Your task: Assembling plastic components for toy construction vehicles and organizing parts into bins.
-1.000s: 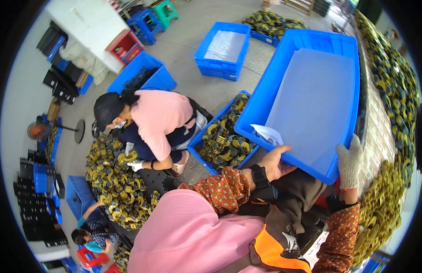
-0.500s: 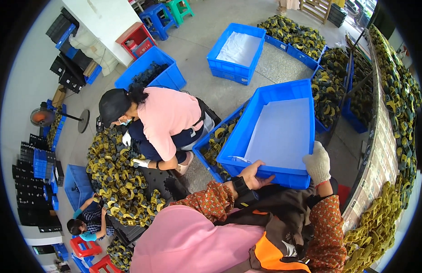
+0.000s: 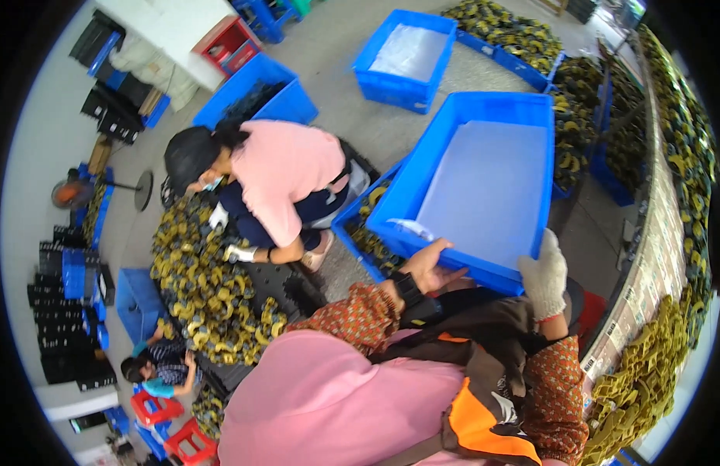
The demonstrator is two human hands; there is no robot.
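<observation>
A large blue plastic bin (image 3: 499,106), lined with a flat white sheet (image 3: 484,186), is held tilted in front of me. My left hand (image 3: 431,268), bare with a dark band at the wrist, is closed on its near wall, left of the near right corner. In a white knit glove, my right hand (image 3: 544,276) grips the bin at that corner. Below and to its left stands another blue crate (image 3: 346,233) holding yellow and dark parts, partly hidden by the bin.
Left, a person in a pink top (image 3: 286,171) crouches at a heap of yellow-and-dark parts (image 3: 212,287); another person (image 3: 162,361) sits beyond it. A white-lined blue bin (image 3: 395,89) stands ahead. Right runs a long table (image 3: 643,264) piled with parts. A fan (image 3: 72,194) stands far left.
The bin has shifted away from me and slightly right, with both hands still on it. My whole view has shifted a little.
</observation>
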